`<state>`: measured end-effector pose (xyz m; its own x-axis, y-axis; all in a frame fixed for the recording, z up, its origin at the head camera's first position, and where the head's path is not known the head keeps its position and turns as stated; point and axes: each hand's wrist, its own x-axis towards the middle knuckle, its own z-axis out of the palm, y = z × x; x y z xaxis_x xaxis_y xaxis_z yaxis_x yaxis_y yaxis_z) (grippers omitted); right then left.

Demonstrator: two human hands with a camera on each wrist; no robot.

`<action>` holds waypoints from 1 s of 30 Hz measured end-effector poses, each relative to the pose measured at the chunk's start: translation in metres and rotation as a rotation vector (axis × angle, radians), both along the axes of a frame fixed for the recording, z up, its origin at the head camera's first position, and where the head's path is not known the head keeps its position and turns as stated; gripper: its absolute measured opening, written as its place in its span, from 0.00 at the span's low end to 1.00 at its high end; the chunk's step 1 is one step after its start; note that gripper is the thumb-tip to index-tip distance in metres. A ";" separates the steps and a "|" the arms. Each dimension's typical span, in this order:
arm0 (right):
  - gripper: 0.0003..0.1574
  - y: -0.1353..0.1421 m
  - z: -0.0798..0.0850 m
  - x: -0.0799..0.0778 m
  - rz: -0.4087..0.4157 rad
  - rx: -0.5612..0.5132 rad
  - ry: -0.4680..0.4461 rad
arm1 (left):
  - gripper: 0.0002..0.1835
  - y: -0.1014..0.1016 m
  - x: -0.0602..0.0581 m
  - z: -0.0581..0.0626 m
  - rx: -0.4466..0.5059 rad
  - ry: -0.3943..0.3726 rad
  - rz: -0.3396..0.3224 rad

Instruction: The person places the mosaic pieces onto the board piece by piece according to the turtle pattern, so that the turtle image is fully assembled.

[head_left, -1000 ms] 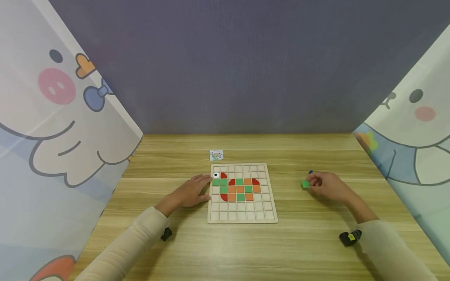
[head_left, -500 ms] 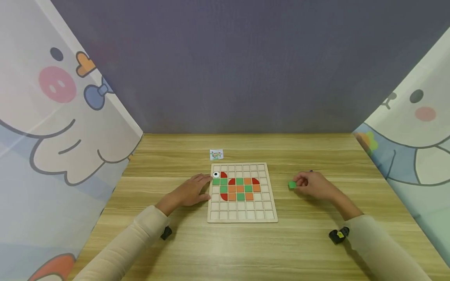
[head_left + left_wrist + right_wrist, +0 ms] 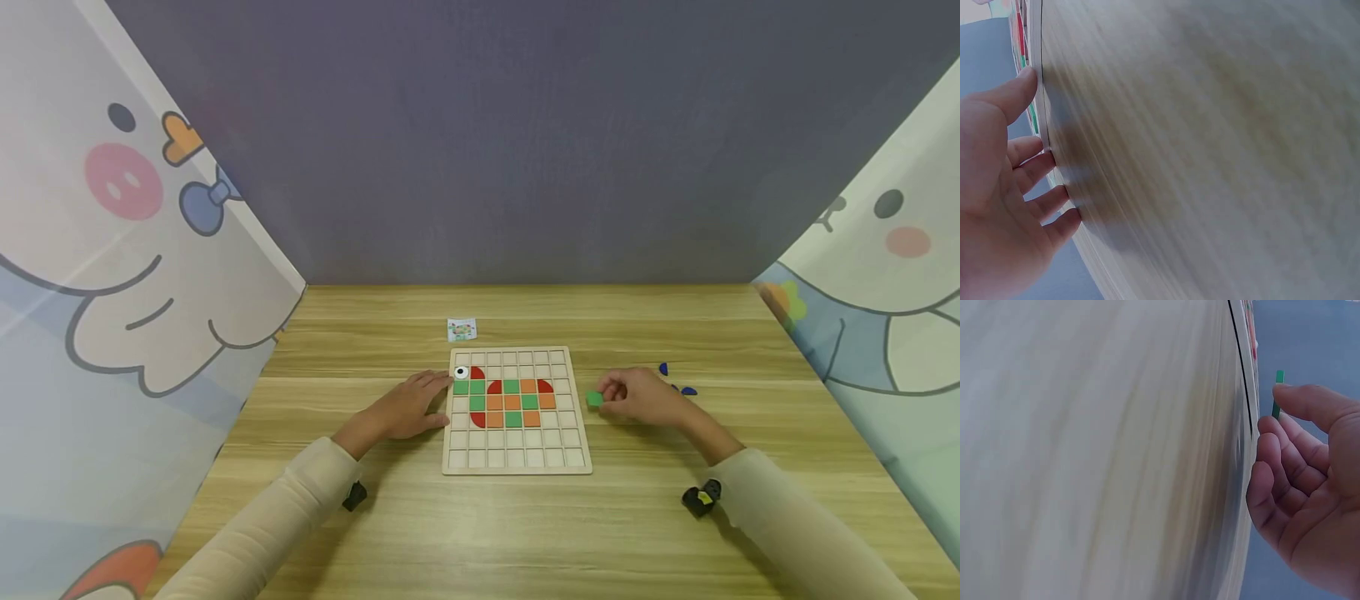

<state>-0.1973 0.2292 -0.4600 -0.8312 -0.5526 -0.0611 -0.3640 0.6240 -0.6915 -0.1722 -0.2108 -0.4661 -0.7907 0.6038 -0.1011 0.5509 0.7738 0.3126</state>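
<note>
A wooden grid board (image 3: 517, 458) lies in the middle of the table, with green, orange and red tiles and a round white eye tile (image 3: 461, 372) set in its cells. Between thumb and fingertips my right hand (image 3: 641, 397) pinches a green square tile (image 3: 594, 399), just off the board's right edge; in the right wrist view the green tile (image 3: 1279, 377) shows edge-on. My left hand (image 3: 405, 407) rests on the table with its fingers stretched out, thumb and fingertips at the board's left edge. In the left wrist view, the left hand (image 3: 1010, 169) holds nothing.
Several blue pieces (image 3: 688, 391) lie on the table behind the right hand. A small picture card (image 3: 461, 330) is beyond the board's far left corner. A grey wall (image 3: 525, 167) stands at the table's far edge.
My right hand has moved left across the table with the green tile, up to the board's right side. Blue pieces it covered now show. The left hand has stayed put.
</note>
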 end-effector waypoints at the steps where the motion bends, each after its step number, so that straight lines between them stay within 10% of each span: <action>1: 0.11 -0.004 0.000 0.000 0.018 -0.008 -0.001 | 0.39 0.000 0.000 0.000 -0.001 -0.001 0.002; 9: 0.11 -0.036 0.001 0.008 0.146 -0.016 0.019 | 0.38 0.001 0.001 -0.001 0.009 -0.008 0.007; 30: 0.12 -0.072 0.005 0.017 0.170 0.112 0.122 | 0.39 0.001 0.003 0.003 0.005 -0.001 0.008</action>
<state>-0.1803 0.1568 -0.4553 -0.7317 -0.6808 -0.0344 -0.5471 0.6166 -0.5661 -0.1695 -0.2095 -0.4632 -0.7952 0.5982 -0.0992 0.5446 0.7765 0.3170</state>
